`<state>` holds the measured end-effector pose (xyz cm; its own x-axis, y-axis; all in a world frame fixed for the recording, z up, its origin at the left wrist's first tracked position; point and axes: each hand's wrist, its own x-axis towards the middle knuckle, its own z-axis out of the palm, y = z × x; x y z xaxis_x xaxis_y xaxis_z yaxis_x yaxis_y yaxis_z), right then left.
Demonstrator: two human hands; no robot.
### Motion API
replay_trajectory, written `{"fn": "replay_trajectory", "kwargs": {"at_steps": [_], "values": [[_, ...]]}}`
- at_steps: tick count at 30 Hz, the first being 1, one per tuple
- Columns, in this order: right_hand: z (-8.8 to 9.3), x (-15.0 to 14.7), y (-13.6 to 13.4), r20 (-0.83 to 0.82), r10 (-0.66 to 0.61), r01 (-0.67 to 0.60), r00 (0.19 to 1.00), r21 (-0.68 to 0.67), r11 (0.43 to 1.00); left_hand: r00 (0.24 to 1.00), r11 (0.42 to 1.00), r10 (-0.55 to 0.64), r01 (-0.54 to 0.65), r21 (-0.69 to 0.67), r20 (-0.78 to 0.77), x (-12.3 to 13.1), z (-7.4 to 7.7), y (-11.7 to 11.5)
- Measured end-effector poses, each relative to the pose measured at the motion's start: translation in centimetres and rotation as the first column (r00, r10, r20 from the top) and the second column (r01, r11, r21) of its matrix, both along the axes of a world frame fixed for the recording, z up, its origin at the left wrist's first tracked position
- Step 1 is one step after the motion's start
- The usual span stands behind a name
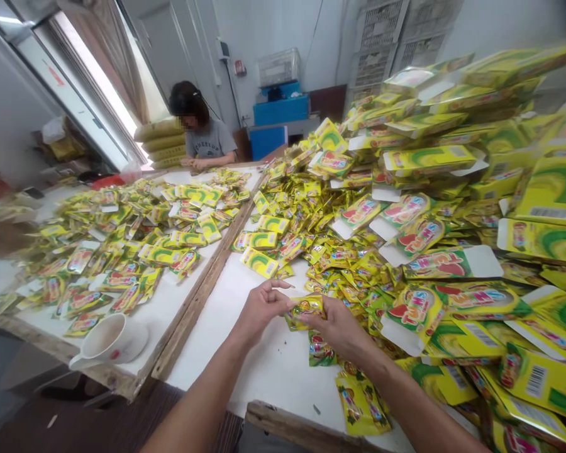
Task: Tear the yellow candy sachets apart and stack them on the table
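Note:
Over the white tabletop (pixel 245 327), a small shiny yellow packet (pixel 309 307) is held between my two hands. My left hand (pixel 263 309) pinches its left edge with thumb and finger, other fingers stretched out. Around its right side my right hand (pixel 338 324) is closed. Just below the right hand lie a green and red packet (pixel 321 350) and a larger yellow packet (pixel 362 406). Close by on the right spreads a heap of small yellow packets (pixel 346 267). Flat yellow cartons (pixel 260 262) with open flaps lie beyond my left hand.
Yellow-green cartons (pixel 476 302) are piled high on the right. Across a raised wooden edge (pixel 202 286), another table holds more cartons and packets (pixel 122 251) and a white mug (pixel 106 340). A person (pixel 210 135) sits at the far end, near stacked sacks (pixel 163 141).

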<state>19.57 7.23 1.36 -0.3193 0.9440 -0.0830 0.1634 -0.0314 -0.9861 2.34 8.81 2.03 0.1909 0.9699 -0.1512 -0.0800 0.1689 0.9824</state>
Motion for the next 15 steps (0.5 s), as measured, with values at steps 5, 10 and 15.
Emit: {"fn": "replay_trajectory", "kwargs": {"at_steps": [5, 10, 15], "values": [[0.1, 0.3, 0.4, 0.043, -0.108, 0.106, 0.993, 0.056, 0.993, 0.765, 0.961, 0.276, -0.200, 0.192, -0.582, -2.6, 1.4, 4.9], [-0.3, 0.1, 0.5, 0.196, -0.182, 0.129, 0.964, 0.256, 0.958, 0.302, 0.899, 0.353, -0.372, 0.232, -0.885, -1.7, 1.2, 9.8], [-0.7, 0.7, 0.8, 0.270, -0.264, 0.170, 0.926, 0.325, 0.930, 0.318, 0.923, 0.261, -0.358, 0.140, -0.912, 0.2, -0.3, 10.3]]}}
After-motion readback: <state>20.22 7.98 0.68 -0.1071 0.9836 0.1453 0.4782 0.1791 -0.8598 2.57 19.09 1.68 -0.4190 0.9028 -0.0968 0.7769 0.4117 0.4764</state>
